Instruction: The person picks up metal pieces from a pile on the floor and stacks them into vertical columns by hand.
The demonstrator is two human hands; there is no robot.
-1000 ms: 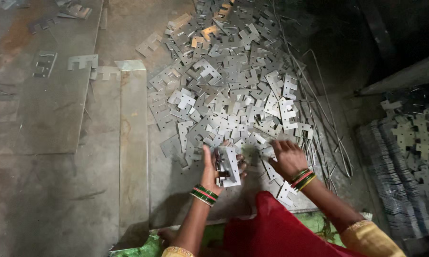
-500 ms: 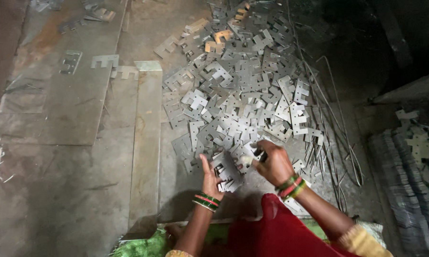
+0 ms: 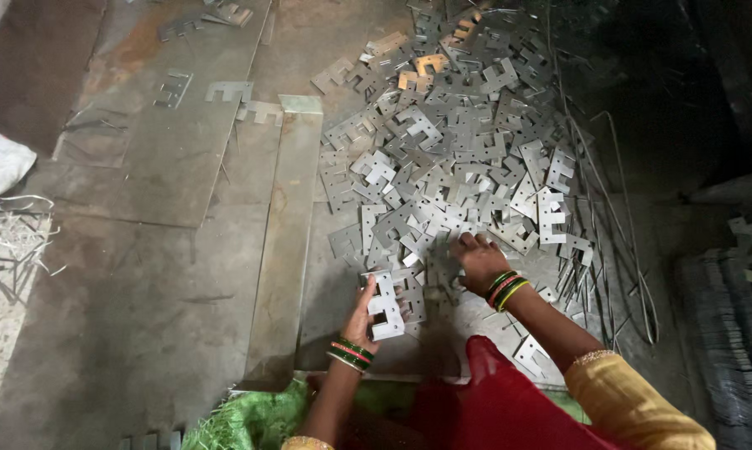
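Left hand [image 3: 361,318] closed around a small stack of notched metal plates [image 3: 385,305], thumb along its left edge, held upright just above the floor at the near edge of the heap; right hand [image 3: 478,260] just to the right, palm down, fingers loosely spread and resting on the loose plates [image 3: 443,158] piled toward the far side. Underneath, flat grey metal sheets [image 3: 176,167] on a worn floor, thin wire offcuts [image 3: 614,217] along the right. Far right corner too dark to read, another stack [image 3: 730,333] cut off by the frame.

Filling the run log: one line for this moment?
left hand: holds stacked plates | right hand: on plate pile | floor
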